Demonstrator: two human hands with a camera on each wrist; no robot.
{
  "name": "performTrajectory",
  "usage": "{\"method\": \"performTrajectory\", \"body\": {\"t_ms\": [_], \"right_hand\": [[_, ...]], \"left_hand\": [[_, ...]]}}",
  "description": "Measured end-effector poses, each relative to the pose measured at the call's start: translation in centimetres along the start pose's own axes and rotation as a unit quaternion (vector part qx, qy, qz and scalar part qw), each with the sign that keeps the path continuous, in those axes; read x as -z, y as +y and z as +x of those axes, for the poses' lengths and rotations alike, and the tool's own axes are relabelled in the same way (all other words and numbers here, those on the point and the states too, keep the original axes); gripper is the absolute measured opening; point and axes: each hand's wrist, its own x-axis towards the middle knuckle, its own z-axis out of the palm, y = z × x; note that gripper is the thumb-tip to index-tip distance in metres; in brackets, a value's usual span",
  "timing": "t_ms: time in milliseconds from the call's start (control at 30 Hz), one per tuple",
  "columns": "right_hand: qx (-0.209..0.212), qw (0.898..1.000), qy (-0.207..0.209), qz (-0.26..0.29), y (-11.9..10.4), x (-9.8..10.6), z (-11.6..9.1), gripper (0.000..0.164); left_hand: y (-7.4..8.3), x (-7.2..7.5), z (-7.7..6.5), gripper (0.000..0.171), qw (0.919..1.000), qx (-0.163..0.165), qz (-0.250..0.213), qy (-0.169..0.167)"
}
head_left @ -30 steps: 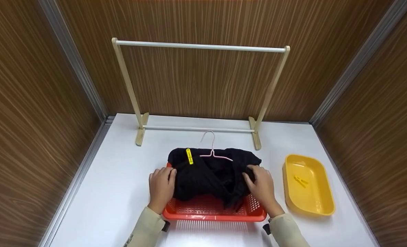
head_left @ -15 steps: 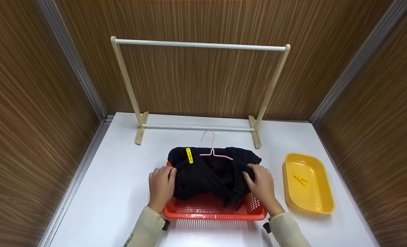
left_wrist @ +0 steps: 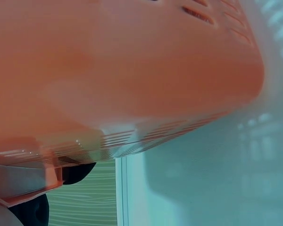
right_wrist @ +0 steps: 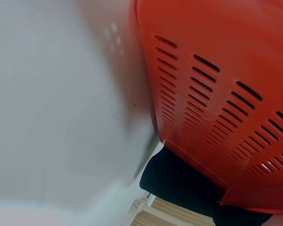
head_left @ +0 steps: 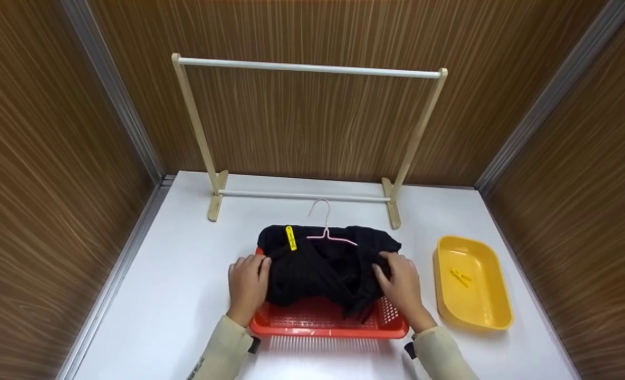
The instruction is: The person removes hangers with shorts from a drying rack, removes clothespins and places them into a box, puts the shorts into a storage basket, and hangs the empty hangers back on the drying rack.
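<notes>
Red basket (head_left: 329, 333) lies lengthwise left to right, pink hanger (head_left: 326, 233) pointing forward.

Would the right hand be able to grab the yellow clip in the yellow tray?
Probably yes: the yellow clip lies uncovered in the yellow tray, close to the right hand. But that hand would first have to leave the red basket.

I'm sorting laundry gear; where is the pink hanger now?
In the head view, just below centre: the pink hanger is partly covered by the black garment in the red basket, right of a yellow clip, hook toward the rack.
</notes>
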Motion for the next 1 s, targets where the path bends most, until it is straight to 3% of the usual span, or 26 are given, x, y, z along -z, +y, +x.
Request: {"method": "performTrajectory", "body": {"t_ms": [300,433,567,800,1000], "right_hand": [[-0.012,0.997,-0.046,0.055,-0.1,1.1,0.3,0.038],[-0.021,0.997,-0.018,0.072,-0.8,2.4,1.3,0.033],[0.004,0.998,-0.005,0.062,-2.6,3.8,3.1,0.028],[0.078,0.993,-0.077,0.038,-6.3,3.7,5.3,0.035],[0.137,0.978,-0.157,-0.002,-9.1,3.6,6.5,0.042]], "left_hand": [[-0.2,0.2,-0.2,0.019,1.0,-0.004,0.004,0.004],[-0.4,0.3,-0.3,0.019,1.0,0.001,0.009,-0.001],[-0.4,0.4,-0.3,0.019,1.0,0.003,0.008,-0.001],[0.0,0.2,-0.3,0.018,0.9999,-0.004,0.002,0.013],[0.0,0.1,0.0,0.019,1.0,-0.003,0.003,0.007]]}}
